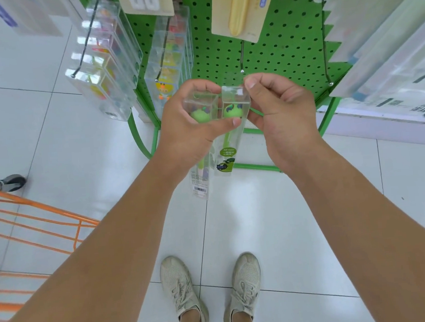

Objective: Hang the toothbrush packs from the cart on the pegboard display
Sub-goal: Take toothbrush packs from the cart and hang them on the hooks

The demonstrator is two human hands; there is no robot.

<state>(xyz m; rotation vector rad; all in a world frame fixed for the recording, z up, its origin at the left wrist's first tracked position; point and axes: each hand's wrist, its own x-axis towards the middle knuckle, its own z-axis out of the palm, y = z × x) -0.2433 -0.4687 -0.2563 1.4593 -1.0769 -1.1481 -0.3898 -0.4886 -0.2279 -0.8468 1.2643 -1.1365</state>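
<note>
Seen from a head-worn camera looking down: a person stands facing a green pegboard display (268, 47), both bare arms reaching toward it. All places here are given relative to that pegboard.

Just in front of its lower edge, the left hand (191, 127) grips two clear toothbrush packs (218, 124) side by side, thumb across their fronts and fingers curled behind. Each pack shows a green cartoon-topped brush. The right hand (278, 112) pinches the top tab of the right-hand pack (231, 95) between thumb and forefinger, its other fingers loosely curled.

An empty metal peg (242, 57) juts from the board directly above the packs, its ball tip close to the pinched tab. To the left of the board, similar clear packs (103, 75) already hang in rows. An orange wire cart (33, 220) sits well to the left and nearer the person (its contents are out of view).

The step in hand appears to be separating one pack and threading it onto the bare peg. Done well, that likely means lifting the pinched pack free, holding the tab flat and square to the peg tip, and sliding the hang hole (not visible here) fully back. The clear plastic looks slippery, so a firm pinch should help.
</note>
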